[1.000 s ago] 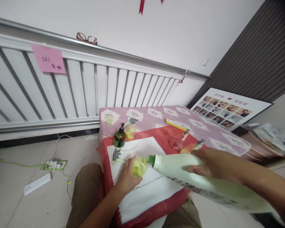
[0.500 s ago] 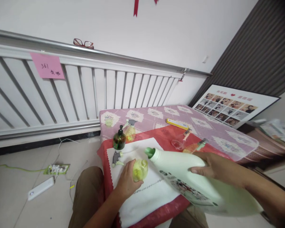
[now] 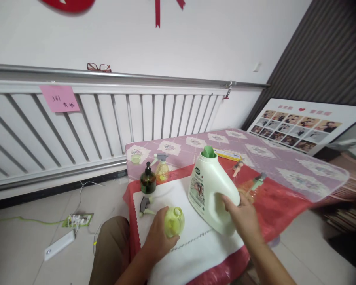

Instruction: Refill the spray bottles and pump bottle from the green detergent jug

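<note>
My left hand [image 3: 160, 237] is closed around a small yellow-green see-through bottle [image 3: 174, 222], whose mouth is uncovered and faces up. My right hand [image 3: 240, 211] grips the handle of a big pale green detergent jug [image 3: 206, 182]. The jug is close to upright on or just over the white cloth [image 3: 192, 245], with its green pouring spout [image 3: 208, 151] at the top and no cap on it. A grey and green spray head [image 3: 144, 206] lies left of the small bottle. Behind it stands a dark pump bottle [image 3: 148, 180].
A yellow spray bottle [image 3: 161, 168] and a small yellow-green cup [image 3: 135, 158] are at the back left. An orange-tinted spray bottle [image 3: 252, 188] lies on red plastic [image 3: 284, 204] at right, near a long yellow box [image 3: 228, 154]. A radiator [image 3: 154, 114] lines the wall.
The jug has swung from tilted, with its spout near the small bottle, to nearly upright. My left hand keeps the small bottle in about the same place. The view has shifted a little.
</note>
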`<state>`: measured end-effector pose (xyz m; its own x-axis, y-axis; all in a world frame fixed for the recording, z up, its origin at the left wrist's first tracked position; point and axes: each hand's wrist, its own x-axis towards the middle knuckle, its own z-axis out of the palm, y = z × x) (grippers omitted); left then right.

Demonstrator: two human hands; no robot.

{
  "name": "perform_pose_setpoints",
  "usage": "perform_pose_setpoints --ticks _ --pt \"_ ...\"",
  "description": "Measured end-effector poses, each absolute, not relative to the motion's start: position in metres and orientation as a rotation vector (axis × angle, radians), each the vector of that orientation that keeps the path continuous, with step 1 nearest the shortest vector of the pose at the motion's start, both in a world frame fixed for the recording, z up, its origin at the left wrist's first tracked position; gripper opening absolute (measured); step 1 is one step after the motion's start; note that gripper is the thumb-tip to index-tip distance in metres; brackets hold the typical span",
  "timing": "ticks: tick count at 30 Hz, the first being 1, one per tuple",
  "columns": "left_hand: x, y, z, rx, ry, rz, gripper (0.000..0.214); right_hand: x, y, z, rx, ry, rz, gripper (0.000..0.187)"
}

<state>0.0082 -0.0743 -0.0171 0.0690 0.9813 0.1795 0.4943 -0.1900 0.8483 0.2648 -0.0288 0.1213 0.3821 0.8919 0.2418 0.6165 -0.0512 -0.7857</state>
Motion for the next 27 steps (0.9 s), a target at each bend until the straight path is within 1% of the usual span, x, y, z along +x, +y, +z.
perform_pose_setpoints --ticks 3,8,14,18,24,27 --pt "0.008 -0.074 -0.022 1.741 1.487 1.055 0.089 0.261 -0.039 0.093 -1.785 -1.169 0.391 0.047" --pt "0.005 -0.070 -0.027 1.742 1.431 0.990 0.089 0.262 -0.053 0.071 -1.685 -1.114 0.481 0.045" --pt "0.000 -0.067 -0.025 1.822 1.420 0.897 0.097 0.265 -0.052 0.064 -1.658 -1.116 0.460 0.040" --pt "0.008 -0.065 -0.017 1.790 1.429 0.896 0.095 0.267 -0.052 0.062 -1.690 -1.113 0.473 0.039" --pt "0.034 -0.056 0.000 1.674 1.468 0.949 0.092 0.268 -0.051 0.062 -1.712 -1.112 0.493 0.042" --pt "0.041 -0.052 0.000 1.672 1.441 0.913 0.092 0.270 -0.050 0.060 -1.759 -1.084 0.503 0.048"
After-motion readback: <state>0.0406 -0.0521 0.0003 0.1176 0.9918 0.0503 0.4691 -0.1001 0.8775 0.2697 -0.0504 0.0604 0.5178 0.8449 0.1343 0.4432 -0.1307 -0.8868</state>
